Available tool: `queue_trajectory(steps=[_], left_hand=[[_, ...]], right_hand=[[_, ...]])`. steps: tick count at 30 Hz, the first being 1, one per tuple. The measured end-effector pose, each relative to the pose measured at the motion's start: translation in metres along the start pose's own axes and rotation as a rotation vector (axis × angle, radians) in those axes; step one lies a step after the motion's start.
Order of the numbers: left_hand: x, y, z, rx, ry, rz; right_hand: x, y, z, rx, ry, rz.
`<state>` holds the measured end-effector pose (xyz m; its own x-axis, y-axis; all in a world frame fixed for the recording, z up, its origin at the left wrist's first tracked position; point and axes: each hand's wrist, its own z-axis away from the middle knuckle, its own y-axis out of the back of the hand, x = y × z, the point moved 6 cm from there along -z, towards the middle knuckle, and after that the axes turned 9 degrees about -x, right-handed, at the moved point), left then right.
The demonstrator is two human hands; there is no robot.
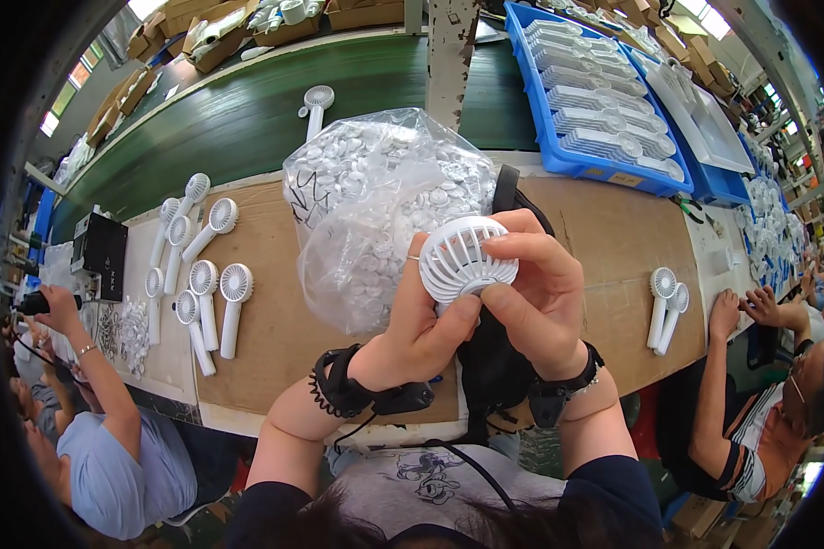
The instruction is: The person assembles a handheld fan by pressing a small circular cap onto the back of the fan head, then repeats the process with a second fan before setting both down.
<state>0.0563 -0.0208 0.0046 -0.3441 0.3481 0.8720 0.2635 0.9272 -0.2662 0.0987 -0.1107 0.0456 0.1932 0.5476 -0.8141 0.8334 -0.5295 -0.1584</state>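
Observation:
A white handheld fan (456,249) is held up in front of my chest, its round slatted grille facing me. My left hand (419,322) is closed around the grille's left and lower side, with the thumb at its bottom edge. On the other side my right hand (549,288) pinches the grille, thumb low and index finger on the slats. The fan's handle is hidden by my hands. Just beyond them lies a clear plastic bag (339,242) full of small white round parts. A black strap-like thing (504,188) stands beside the bag.
Several white fans (236,284) lie on the cardboard-covered table at left, and two more (663,284) at right. A blue crate (604,174) of white parts stands at the far right. Behind runs a green conveyor (201,119). Co-workers sit on both sides, one with hands (728,311) at the table's right.

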Motion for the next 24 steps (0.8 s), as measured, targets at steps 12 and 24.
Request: queue_trajectory(steps=[12, 24], left_hand=[[-0.006, 0.007, -0.011, 0.057, 0.079, 0.013], [-0.001, 0.007, -0.016, 0.062, 0.299, 0.384]], right_hand=[[0.017, 0.008, 0.000, 0.106, -0.028, -0.075], [0.024, 0.017, -0.008, 0.103, -0.164, -0.145]])
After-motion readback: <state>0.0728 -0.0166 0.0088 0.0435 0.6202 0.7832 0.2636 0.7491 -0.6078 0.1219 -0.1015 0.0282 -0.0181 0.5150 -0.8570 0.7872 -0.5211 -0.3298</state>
